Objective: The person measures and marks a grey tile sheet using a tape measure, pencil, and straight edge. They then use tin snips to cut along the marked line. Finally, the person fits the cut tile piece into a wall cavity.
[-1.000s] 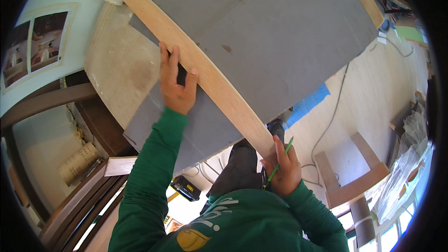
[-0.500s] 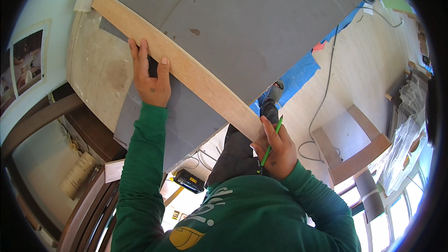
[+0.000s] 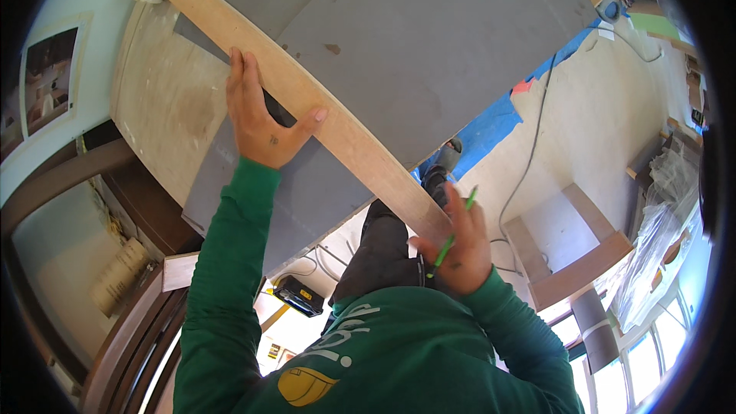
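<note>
A long, pale wooden board (image 3: 345,134) lies diagonally across a grey sheet (image 3: 429,46), its near end sticking out past the sheet's edge. My left hand (image 3: 264,119) rests along the board's left side with fingers stretched and apart; the thumb lies on the board's face and the fingertips touch its edge. Beneath that hand a small black object (image 3: 277,110) shows only in part. My right hand (image 3: 464,249), smeared by motion, is at the board's near end with a green pencil (image 3: 440,255) held across the palm. Whether it touches the board I cannot tell.
Blue covering (image 3: 491,126) and a grey cable (image 3: 533,146) lie on the floor to the right. A wooden frame (image 3: 579,276) stands near clear plastic wrap (image 3: 663,218). Dark wooden pieces (image 3: 142,207) are at left. A black and yellow tool (image 3: 299,297) sits below the sheet.
My left hand has slid toward me along the board, its thumb spreading wider. My right hand's fingers have lifted from the board's end, the pencil still in it. The view has shifted slightly.
</note>
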Tool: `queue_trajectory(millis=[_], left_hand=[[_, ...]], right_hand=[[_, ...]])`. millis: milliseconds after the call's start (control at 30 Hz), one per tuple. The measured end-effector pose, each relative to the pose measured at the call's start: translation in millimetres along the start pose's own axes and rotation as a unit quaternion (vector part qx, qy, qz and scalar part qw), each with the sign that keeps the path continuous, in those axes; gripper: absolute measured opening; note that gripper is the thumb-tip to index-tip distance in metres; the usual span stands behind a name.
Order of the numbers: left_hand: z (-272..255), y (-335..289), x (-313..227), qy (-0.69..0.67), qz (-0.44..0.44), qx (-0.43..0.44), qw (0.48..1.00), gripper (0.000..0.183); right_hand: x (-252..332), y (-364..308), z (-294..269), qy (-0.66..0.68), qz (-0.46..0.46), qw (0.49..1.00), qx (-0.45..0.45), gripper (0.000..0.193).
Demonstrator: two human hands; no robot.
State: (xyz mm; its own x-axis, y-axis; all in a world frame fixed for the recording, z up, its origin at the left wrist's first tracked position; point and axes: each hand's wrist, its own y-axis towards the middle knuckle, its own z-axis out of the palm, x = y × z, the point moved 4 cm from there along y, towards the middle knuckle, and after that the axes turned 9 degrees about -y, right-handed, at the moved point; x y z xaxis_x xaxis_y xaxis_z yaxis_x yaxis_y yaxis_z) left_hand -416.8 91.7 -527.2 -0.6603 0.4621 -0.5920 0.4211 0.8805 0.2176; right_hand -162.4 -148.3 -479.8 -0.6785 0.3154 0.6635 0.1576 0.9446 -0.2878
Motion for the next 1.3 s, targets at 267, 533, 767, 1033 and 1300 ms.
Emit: queue_trajectory(millis=[267, 533, 767, 1033, 1300], left_hand=[[1, -1, 2, 0.013, 0.009, -0.015, 1.0, 0.123], [2, -2, 4, 0.021, 0.021, -0.026, 0.999, 0.124], [2, -2, 5, 0.02, 0.013, -0.021, 1.0, 0.125], [2, -2, 6, 0.017, 0.019, -0.023, 0.999, 0.124], [3, -3, 7, 0.023, 0.016, -0.019, 0.999, 0.123]], right_hand=[[-9, 18, -28, 0.209, 0.098, 0.971, -0.063, 0.017], [0, 33, -7, 0.181, -0.138, 0.973, -0.047, 0.025], [-14, 22, 5, 0.222, -0.097, 0.969, -0.044, 0.028], [-14, 25, 3, 0.183, -0.118, 0.975, -0.046, 0.028], [-17, 31, 0, 0.19, -0.116, 0.975, -0.021, 0.027]])
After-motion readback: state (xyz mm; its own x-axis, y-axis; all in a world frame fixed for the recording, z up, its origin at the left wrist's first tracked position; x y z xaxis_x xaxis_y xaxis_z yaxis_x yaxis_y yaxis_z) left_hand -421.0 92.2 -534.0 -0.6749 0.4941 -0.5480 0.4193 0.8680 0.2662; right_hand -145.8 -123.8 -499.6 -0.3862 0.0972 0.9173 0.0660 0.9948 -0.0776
